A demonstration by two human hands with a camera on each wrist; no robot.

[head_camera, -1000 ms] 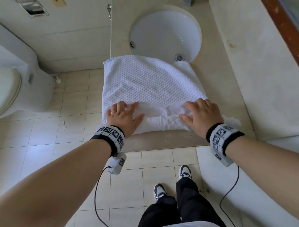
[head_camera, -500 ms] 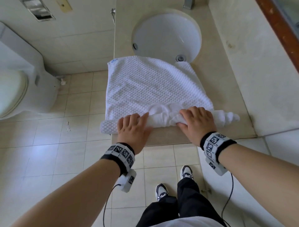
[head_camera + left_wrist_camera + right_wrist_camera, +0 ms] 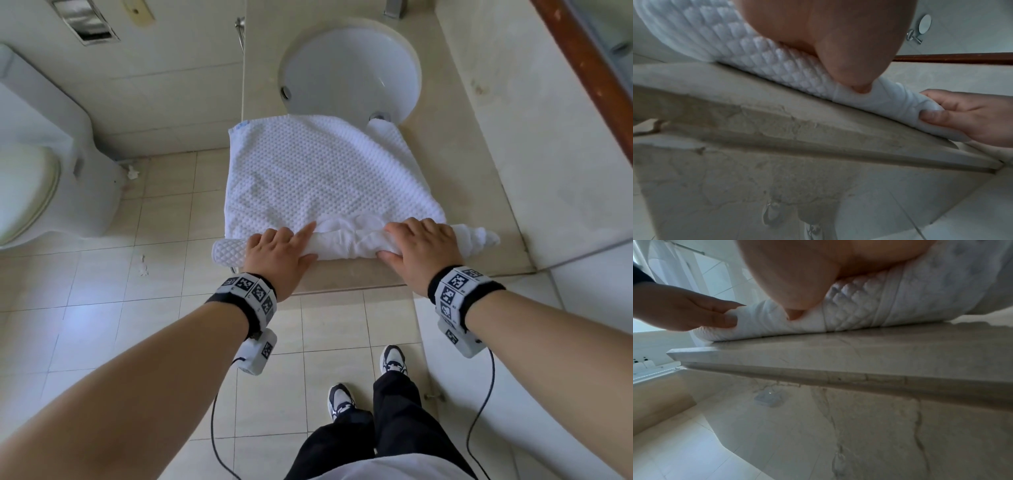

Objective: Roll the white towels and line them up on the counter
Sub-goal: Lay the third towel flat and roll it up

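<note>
From the head view a white towel [image 3: 325, 185] lies spread on the beige counter [image 3: 476, 219], its far edge reaching the rim of the round sink [image 3: 349, 68] and its near edge wound into a roll along the counter's front; the roll's left end overhangs the counter's corner above the tiled floor [image 3: 102, 308], and its right end tapers to a twisted tip; the left hand [image 3: 279, 257] lies over the roll with fingers curved on top and thumb at the near side; the right hand [image 3: 423, 248] sits on the roll further right in the same way; a toilet [image 3: 41, 171] stands at the left. In the left wrist view the palm of the left hand [image 3: 828, 32] presses down on the roll of towel [image 3: 731, 39], thumb tip dug into the cloth; the right hand [image 3: 970, 113] pinches the roll between thumb and fingers; the roll rests just behind the counter [image 3: 797, 113] edge. In the right wrist view the right hand [image 3: 807, 272] bears on the towel [image 3: 869, 308], thumb pressed in; the left hand [image 3: 680, 308] curls around the roll's other part, thumb beneath the fingers; the counter [image 3: 838, 350] slab runs below.
</note>
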